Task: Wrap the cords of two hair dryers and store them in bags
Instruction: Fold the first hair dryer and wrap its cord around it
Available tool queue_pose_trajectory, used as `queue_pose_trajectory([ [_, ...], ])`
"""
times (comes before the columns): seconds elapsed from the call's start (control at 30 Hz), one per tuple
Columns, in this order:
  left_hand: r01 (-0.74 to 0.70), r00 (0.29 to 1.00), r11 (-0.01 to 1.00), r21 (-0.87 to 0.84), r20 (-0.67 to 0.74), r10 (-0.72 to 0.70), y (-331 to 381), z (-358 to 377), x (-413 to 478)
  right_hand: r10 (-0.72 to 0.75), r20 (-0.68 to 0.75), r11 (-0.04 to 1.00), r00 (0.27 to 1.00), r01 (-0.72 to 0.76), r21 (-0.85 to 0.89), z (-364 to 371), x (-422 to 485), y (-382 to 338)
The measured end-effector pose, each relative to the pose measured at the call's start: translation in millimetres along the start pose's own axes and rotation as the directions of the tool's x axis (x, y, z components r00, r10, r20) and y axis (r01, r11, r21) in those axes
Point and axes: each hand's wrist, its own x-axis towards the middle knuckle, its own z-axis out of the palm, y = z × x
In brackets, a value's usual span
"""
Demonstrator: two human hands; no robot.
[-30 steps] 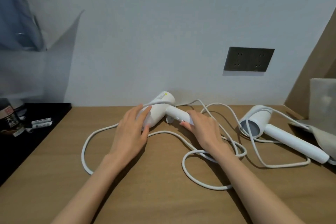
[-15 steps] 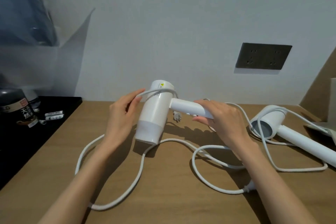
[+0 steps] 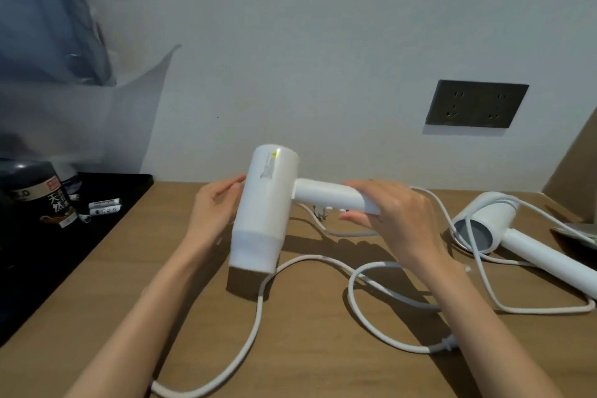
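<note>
A white hair dryer [image 3: 263, 208] is held up above the wooden table [image 3: 323, 349], barrel pointing down. My right hand [image 3: 392, 216] grips its handle from the right. My left hand [image 3: 214, 207] touches the barrel's left side, fingers curved against it. Its white cord [image 3: 258, 310] trails in loose loops over the table toward me. A second white hair dryer [image 3: 494, 226] lies on the table at the right, its own cord [image 3: 491, 297] looped over and around it.
A dark wall socket plate [image 3: 476, 108] sits on the wall behind. At the left a black tray [image 3: 48, 255] carries a dark jar [image 3: 42, 200] and small white tubes [image 3: 105, 206]. Grey fabric [image 3: 578, 231] shows at the right edge.
The hair dryer has come up off the table with both hands on it, and its barrel now points down. The cord that lay over the barrel has slipped off.
</note>
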Motion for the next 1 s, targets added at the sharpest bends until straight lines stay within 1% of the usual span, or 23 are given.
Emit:
queue_pose_trajectory([
  [0.03,-0.003,1.0,1.0,0.024,0.006,0.003,1.7,-0.3,3.2,0.035,-0.025,0.999,0.999,-0.035,-0.011,-1.1,-0.7,4.1],
  [0.07,0.014,1.0,1.0,0.001,0.015,-0.014,5.3,0.8,4.6,0.065,-0.047,0.998,0.997,-0.066,-0.022,-2.4,-1.5,7.8],
  [0.13,0.079,0.995,0.985,-0.155,0.079,-0.067,15.5,6.5,0.7,0.099,-0.089,0.994,0.991,-0.102,-0.03,-6.0,-2.3,15.6],
  [0.2,0.102,0.984,0.969,-0.223,0.169,-0.065,26.4,11.8,-3.4,0.094,-0.137,0.994,0.986,-0.1,-0.038,-9.3,-2.7,21.6],
  [0.27,0.098,0.96,0.966,-0.237,0.278,-0.029,35.1,16.3,-8.8,0.068,-0.182,0.996,0.981,-0.079,-0.05,-10.4,-2.9,22.6],
  [0.33,0.066,0.936,0.98,-0.187,0.352,0.004,43.9,23.6,-14.3,0.047,-0.218,0.996,0.975,-0.062,-0.06,-10.1,-2.4,18.2],
  [0.37,0.053,0.935,0.988,-0.148,0.356,0.003,47.5,27.6,-15.1,0.042,-0.232,0.996,0.972,-0.058,-0.065,-9.6,-1.8,15.6],
  [0.43,0.05,0.949,0.991,-0.125,0.314,-0.008,54.8,34.5,-14.1,0.058,-0.224,0.995,0.973,-0.073,-0.061,-8.4,-1.0,11.7],
  [0.5,0.036,0.963,0.994,-0.103,0.271,-0.007,57.8,38.0,-9.7,0.127,-0.158,0.991,0.979,-0.132,-0.022,-7.0,-1.4,9.2],
  [0.57,0.004,0.972,0.998,-0.069,0.236,0.012,56.2,39.0,-6.0,0.201,-0.045,0.979,0.979,-0.2,0.034,-5.3,-2.0,6.8],
  [0.63,-0.025,0.971,0.998,-0.052,0.237,0.036,52.0,41.0,-6.6,0.268,0.114,0.955,0.957,-0.28,0.099,-5.2,-2.1,8.2],
  [0.7,-0.044,0.968,0.998,-0.049,0.245,0.054,47.8,41.4,-9.5,0.332,0.271,0.882,0.903,-0.399,0.249,-6.4,-2.7,10.7],
  [0.73,-0.053,0.968,0.998,-0.045,0.244,0.063,46.5,41.1,-11.3,0.36,0.313,0.821,0.879,-0.458,0.34,-7.1,-3.0,10.6],
  [0.8,-0.063,0.971,0.997,-0.048,0.227,0.073,43.8,38.8,-14.5,0.404,0.32,0.716,0.857,-0.514,0.472,-5.4,-4.4,5.8],
  [0.87,-0.072,0.979,0.995,-0.065,0.188,0.083,42.1,36.3,-17.1,0.46,0.272,0.647,0.845,-0.529,0.549,-3.3,-3.3,-3.0],
  [0.93,-0.065,0.986,0.994,-0.089,0.148,0.078,39.8,36.4,-19.2,0.533,0.224,0.576,0.816,-0.544,0.61,-2.9,-0.6,-6.9],
  [1.0,-0.026,0.992,0.992,-0.12,0.121,0.04,36.3,39.8,-22.1,0.571,0.183,0.567,0.8,-0.546,0.617,-4.1,1.1,-7.7],
])
